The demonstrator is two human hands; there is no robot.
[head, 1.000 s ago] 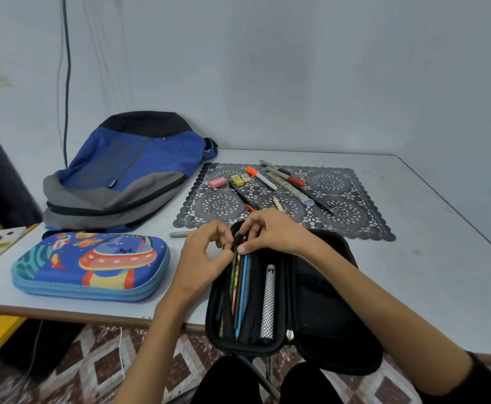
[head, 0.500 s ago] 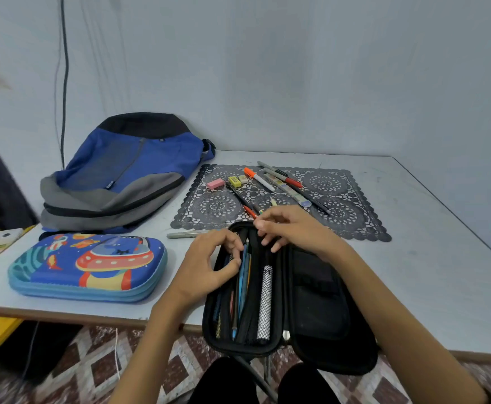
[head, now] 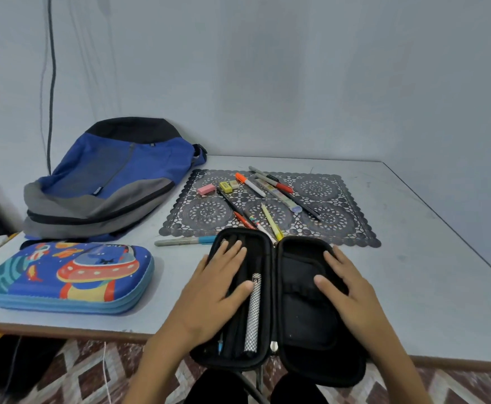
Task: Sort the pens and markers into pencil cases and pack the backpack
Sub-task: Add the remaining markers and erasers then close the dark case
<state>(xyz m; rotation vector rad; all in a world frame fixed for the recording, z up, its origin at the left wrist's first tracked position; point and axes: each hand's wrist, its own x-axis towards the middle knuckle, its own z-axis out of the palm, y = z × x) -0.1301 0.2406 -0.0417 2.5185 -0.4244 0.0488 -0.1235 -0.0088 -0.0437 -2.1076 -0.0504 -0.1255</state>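
As two hands [head: 212,290] [head: 352,293] press one case [head: 302,325], perhaps ten pens [head: 253,186] lie loose.

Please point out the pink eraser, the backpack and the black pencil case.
pink eraser [head: 206,189]: head view, top face.
backpack [head: 127,167]: head view, blue front panel.
black pencil case [head: 302,325]: head view, right half's lining.

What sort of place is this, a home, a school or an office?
Most likely a room in a home, though I cannot be sure: a plain table against a bare wall, a lace placemat on it, a backpack and a cartoon pencil case, patterned floor tiles below.
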